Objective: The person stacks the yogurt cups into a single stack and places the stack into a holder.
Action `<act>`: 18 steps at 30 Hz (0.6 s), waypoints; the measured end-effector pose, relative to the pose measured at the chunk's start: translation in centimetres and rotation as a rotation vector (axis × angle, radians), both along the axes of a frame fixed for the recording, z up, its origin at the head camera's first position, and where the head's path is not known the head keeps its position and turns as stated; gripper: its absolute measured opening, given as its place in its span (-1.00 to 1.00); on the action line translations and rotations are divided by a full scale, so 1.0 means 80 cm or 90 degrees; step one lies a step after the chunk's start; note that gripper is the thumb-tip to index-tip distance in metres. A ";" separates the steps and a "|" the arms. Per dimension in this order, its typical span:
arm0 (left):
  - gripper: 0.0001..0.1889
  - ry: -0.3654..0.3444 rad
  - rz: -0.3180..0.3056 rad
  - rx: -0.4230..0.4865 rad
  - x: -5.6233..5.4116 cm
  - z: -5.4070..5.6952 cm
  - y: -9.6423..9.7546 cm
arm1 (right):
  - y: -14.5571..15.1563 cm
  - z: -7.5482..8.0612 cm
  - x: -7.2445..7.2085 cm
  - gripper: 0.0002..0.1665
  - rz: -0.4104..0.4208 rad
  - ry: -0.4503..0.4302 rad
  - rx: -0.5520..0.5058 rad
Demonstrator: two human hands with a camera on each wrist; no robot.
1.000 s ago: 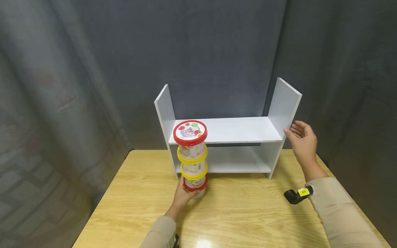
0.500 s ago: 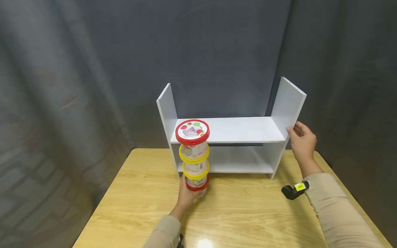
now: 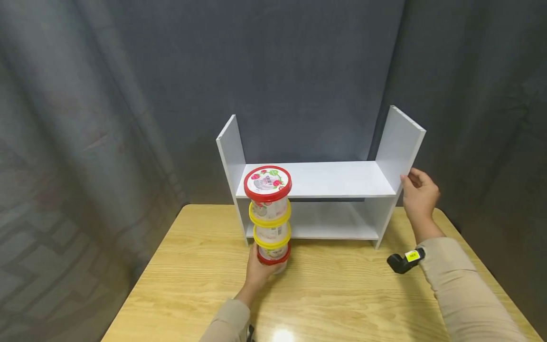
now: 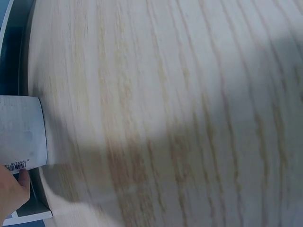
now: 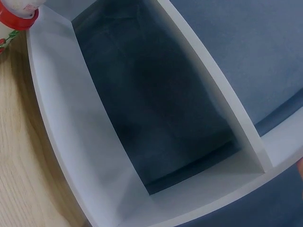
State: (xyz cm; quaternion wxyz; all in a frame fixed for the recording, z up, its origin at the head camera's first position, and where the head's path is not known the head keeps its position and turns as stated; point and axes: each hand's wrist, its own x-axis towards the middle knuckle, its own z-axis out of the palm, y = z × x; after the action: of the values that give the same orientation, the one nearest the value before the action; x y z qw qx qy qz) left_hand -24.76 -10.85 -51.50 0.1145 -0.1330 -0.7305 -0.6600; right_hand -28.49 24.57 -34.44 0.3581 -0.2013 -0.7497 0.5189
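In the head view a stack of round white tubs stands before the shelf's left end. A red-lidded tub with berry prints [image 3: 267,183] is on top, two yellow-lidded tubs [image 3: 273,232] are in the middle, and a red-lidded tub is lowest. My left hand [image 3: 258,274] grips that lowest tub [image 3: 281,269] from the left; its far fingers are hidden. The left wrist view shows a tub's white wall [image 4: 21,132] and part of my hand [image 4: 12,191]. My right hand [image 3: 420,199] pinches the front edge of the white shelf's right side panel [image 3: 399,142], thumb in front.
The white two-level shelf [image 3: 325,179] stands on the wooden table [image 3: 333,289], before grey curtains [image 3: 299,80]. Its side panels rise above the upper board. A black wrist camera [image 3: 399,263] juts from the right wrist.
My right thumb and fingers have closed in on the shelf's side panel. Stack and shelf both appear slightly further right in view; the left hand keeps its hold on the lowest tub.
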 end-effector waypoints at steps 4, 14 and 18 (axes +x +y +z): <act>-0.17 -0.005 -0.007 0.001 0.002 0.001 0.003 | 0.003 -0.005 -0.002 -0.61 0.004 0.023 0.011; -0.19 -0.005 -0.035 0.001 0.006 0.031 -0.005 | 0.001 -0.006 -0.007 -0.60 0.006 0.017 0.009; -0.21 0.019 -0.076 -0.003 0.006 0.045 -0.005 | 0.002 -0.007 -0.010 -0.60 0.008 0.018 0.004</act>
State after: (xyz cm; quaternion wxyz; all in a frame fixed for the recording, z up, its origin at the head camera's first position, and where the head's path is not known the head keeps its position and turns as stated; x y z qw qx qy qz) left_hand -24.32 -11.26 -47.90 0.0857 -0.1863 -0.7211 -0.6617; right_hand -29.28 24.75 -34.96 0.3664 -0.1881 -0.7474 0.5212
